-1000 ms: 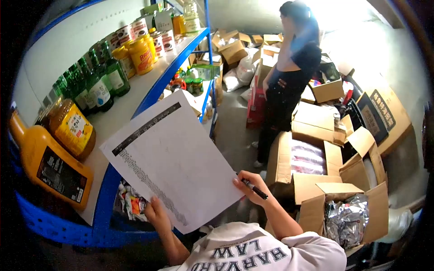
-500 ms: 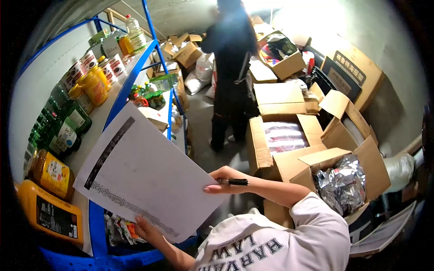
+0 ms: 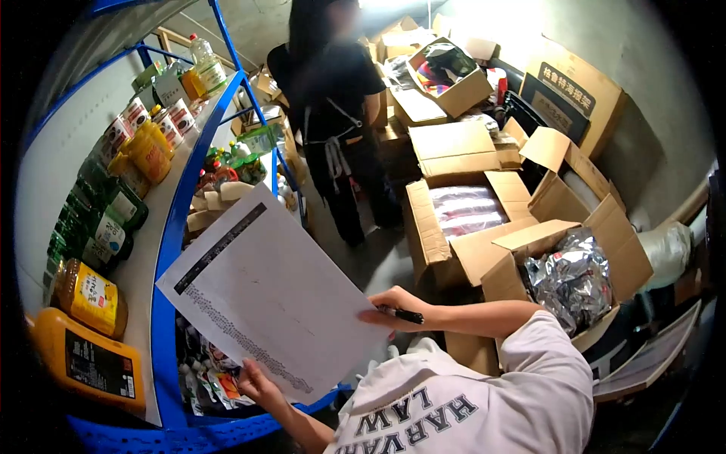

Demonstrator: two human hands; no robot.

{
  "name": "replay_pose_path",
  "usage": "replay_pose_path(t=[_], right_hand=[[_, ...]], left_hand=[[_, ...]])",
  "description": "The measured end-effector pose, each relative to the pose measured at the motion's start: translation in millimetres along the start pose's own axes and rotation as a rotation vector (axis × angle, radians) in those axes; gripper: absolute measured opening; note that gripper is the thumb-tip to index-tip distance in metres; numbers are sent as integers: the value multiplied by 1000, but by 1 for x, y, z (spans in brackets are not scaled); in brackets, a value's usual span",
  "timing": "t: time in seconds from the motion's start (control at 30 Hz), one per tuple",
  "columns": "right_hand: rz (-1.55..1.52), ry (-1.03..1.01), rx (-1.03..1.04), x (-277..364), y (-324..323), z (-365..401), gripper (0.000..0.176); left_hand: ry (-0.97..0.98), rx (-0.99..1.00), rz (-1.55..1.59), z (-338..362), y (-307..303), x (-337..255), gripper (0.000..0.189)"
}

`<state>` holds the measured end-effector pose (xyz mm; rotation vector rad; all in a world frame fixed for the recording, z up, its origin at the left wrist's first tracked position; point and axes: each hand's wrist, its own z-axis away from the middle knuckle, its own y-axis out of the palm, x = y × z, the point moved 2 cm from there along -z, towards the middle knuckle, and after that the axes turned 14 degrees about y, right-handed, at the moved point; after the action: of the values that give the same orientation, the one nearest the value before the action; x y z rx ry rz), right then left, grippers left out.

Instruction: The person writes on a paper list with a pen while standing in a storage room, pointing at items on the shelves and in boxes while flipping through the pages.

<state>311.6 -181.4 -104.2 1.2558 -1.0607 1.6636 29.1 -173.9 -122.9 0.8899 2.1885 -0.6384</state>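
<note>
A white sheet of paper [image 3: 276, 291], with a dark band and rows of small print along one side, is held up in front of my chest. My left hand [image 3: 261, 384] pinches its lower edge. At the right edge, my right hand [image 3: 395, 309] grips the paper between thumb and fingers. A black pen [image 3: 402, 313] is also tucked in that hand, pointing back over the wrist. The print is too small to read. Behind the sheet and to its left is the blue-framed shelf [image 3: 170, 250], partly hidden by the paper.
The shelf bears green bottles [image 3: 113, 231], an orange jug [image 3: 91, 363], a yellow-labelled jar [image 3: 91, 295] and cans [image 3: 136, 113]. A person in black [image 3: 333, 113] stands in the aisle. Open cardboard boxes [image 3: 457, 151] line the right side, one holding silvery plastic packets [image 3: 571, 272].
The person in black has moved left and turned, now nearer the shelf. My view has shifted slightly, and the paper sits a little further right and lower, still in both hands.
</note>
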Motion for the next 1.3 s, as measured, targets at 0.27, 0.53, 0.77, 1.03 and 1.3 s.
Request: replay_pose_path(t=[0.27, 0.53, 0.77, 1.03, 1.3], right_hand=[[-191, 197, -58, -47, 33, 40, 26], [-259, 268, -192, -74, 38, 78, 19], [-301, 221, -297, -66, 8, 94, 13], [-236, 87, -538, -76, -28, 117, 14], [-365, -26, -739, -92, -109, 129, 13]], left_hand=[[-38, 515, 109, 0, 7, -3, 40], [41, 650, 131, 15, 36, -15, 41], [86, 682, 96, 17, 67, -51, 44], [-53, 793, 212, 30, 123, -65, 42], [-292, 1183, 684, 42, 173, -119, 45]])
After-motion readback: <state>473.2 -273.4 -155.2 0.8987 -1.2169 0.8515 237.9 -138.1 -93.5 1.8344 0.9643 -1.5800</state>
